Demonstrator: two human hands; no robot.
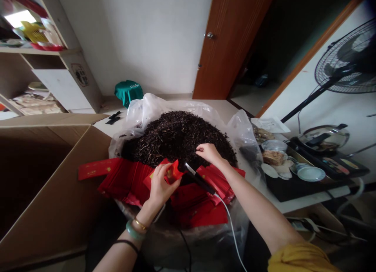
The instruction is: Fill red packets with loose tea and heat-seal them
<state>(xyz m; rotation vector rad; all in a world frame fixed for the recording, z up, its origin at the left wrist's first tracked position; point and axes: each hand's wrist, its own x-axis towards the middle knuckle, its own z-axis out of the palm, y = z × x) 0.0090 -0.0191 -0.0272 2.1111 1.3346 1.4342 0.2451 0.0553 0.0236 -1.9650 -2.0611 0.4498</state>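
Observation:
A big heap of dark loose tea leaves (176,136) fills a clear plastic bag (202,106) with its mouth folded wide. My left hand (161,184) grips a small red packet (175,172) whose open end points right, at the near side of the heap. Over the leaves, my right hand (208,152) has its fingers pinched together; what they hold, if anything, is too small to see. Stacks of flat red packets (126,182) lie along the bag's near edge. Between my hands rests a slim black device with a silver end (201,180), trailing a white cable.
An open cardboard box (88,162) stands on the left. To the right, a low table (311,197) carries dishes, a plastic tub (274,152) and a glass-lidded pot (323,138). A standing fan (346,64) is behind it. The white cable (232,225) runs down beside my right forearm.

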